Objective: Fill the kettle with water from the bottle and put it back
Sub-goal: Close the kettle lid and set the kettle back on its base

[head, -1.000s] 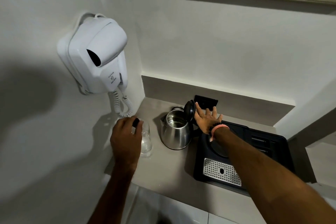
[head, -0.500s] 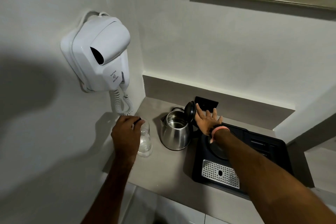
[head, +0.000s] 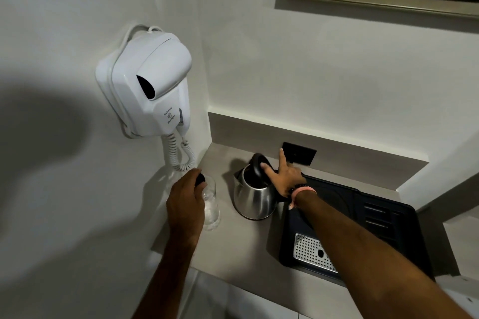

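Note:
A steel kettle [head: 252,201] stands on the grey counter [head: 248,248], just left of a black tray. Its black lid [head: 259,164] is tilted partway down over the opening. My right hand [head: 287,176] reaches over the kettle's handle side with fingers spread, fingertips resting on the lid and one finger pointing up. A clear plastic bottle [head: 212,211] with a black cap [head: 200,179] stands upright left of the kettle, a little water in its bottom. My left hand [head: 185,198] is wrapped around the bottle's upper part and cap.
A black tray [head: 383,217] with a perforated metal drip grate [head: 311,254] lies on the right. A black wall socket [head: 300,154] sits behind the kettle. A white wall hair dryer [head: 150,85] with a coiled cord [head: 178,153] hangs above the bottle.
The kettle lid has swung from upright down over the opening under my right fingers. My left hand stays on the bottle.

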Demonstrator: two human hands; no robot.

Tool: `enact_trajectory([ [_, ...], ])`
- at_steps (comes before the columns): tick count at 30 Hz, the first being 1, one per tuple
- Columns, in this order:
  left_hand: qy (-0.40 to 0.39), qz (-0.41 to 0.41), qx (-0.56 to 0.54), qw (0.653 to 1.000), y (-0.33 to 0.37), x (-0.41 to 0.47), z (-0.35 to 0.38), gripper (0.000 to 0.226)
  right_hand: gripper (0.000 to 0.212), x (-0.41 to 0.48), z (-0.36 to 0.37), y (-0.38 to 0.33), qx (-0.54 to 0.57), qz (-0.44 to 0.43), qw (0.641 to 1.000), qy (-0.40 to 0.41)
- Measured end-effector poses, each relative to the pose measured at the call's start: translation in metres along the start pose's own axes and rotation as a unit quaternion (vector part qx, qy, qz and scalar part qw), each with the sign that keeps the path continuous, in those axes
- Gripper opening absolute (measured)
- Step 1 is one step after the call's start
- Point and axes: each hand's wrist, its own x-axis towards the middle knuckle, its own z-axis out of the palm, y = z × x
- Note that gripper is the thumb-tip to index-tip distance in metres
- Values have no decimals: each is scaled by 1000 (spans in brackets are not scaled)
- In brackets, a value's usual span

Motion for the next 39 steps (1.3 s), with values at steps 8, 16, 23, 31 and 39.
enact_trajectory([
  [8,-85,192,55,976,38,-18,43,64,86,3,13,10,-75,-23,997,12],
  [16,-318,127,220,913,23,19,120,92,81,-3,-2,38,-83,-52,995,4],
  [23,-285,130,225,923,10,14,135,93,83,-3,-4,47,-104,-65,992,-31],
  [31,-292,65,155,942,7,14,143,127,69,11,-6,45,-42,-87,992,-77],
  [39,-230,-83,3,970,24,15,148,135,32,12,-9,40,-4,-83,995,-56],
])
